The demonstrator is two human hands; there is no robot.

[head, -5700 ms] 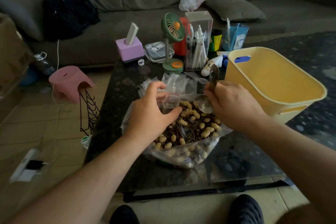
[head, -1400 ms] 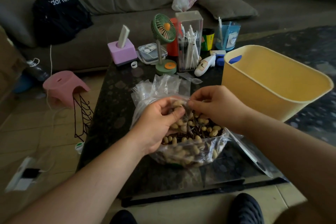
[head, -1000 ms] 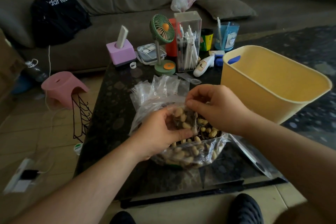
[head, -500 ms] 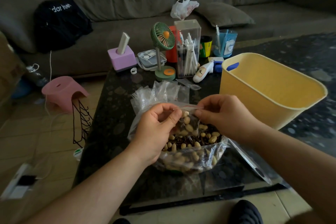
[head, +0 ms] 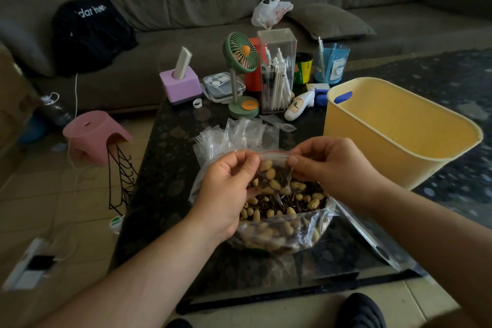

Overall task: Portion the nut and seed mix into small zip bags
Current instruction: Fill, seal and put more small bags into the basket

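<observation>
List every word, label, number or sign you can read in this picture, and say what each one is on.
"dar hyen": white letters on the black bag on the sofa; the start is hidden in a fold and the reading is unsure.
One dark character on the white bottle: too small to read.
Print on the yellow-green can, the blue cup and the white plastic bag: blurred, unreadable.

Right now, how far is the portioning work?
Done: one small zip bag holds nuts and seeds. In hand: left hand and right hand pinch its top corners. Left: the big bag of mix remains full; the yellow bin looks empty.
</observation>
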